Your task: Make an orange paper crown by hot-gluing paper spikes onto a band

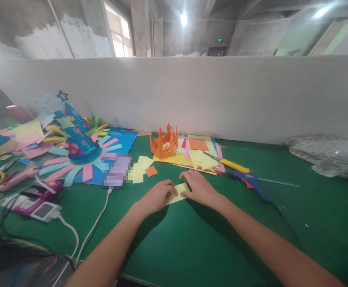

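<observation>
A small rectangle of pale yellow paper lies between my hands on the green table, its surface near flat. My left hand is closed on the left end of the paper, thumb and fingertips together there. On the right end, my right hand holds the sheet with its thumb, its fingers curled over the far edge. Just beyond stands an orange folded-paper crown. Left of my hands are loose pale yellow sheets and a small orange paper square.
Stacked coloured paper, a yellow utility knife and a blue glue gun with its cord lie to the right. A blue party hat, a pixelated object and white cables sit left. A plastic bottle lies far right.
</observation>
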{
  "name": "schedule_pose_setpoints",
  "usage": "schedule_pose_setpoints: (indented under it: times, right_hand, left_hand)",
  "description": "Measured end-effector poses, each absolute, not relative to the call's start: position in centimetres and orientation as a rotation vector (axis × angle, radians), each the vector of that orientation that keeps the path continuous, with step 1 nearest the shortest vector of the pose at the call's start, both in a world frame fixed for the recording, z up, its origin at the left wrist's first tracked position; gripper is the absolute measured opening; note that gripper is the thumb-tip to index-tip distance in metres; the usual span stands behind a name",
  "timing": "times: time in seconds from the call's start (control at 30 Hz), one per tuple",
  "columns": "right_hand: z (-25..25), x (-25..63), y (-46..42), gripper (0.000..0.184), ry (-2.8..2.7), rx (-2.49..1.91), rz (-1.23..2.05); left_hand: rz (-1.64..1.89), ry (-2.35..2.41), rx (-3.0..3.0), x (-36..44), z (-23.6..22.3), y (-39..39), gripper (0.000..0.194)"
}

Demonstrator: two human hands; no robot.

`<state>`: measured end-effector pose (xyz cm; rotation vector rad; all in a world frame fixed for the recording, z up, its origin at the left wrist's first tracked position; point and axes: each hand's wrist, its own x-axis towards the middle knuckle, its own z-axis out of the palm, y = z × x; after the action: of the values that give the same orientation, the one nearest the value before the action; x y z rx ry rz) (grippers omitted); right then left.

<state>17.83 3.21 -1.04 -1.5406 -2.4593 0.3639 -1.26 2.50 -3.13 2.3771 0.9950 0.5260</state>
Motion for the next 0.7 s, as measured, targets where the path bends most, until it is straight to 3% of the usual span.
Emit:
schedule_pose_setpoints:
  times: [0.23,0.4,0.7]
  right_hand:
    - [-3.2,17.6,1.0,0.038,-2.301,-1.647,0.362]
    - [-3.1,19.6,1.9,0.031,-2.243,-1.761,0.43]
    - [-2.8,20.4,2.5,0.034,-2.193,-1.706,0.572]
  left_hand:
    - [0.464,0.994,2.306,-1.4,-2.5,2.6,0.014]
    - [0.444,1.007,2.276,-1.4,-2.5,2.6,0.012]
    - [0.451,1.015,2.213,-1.4,-2.6,2.7,0.013]
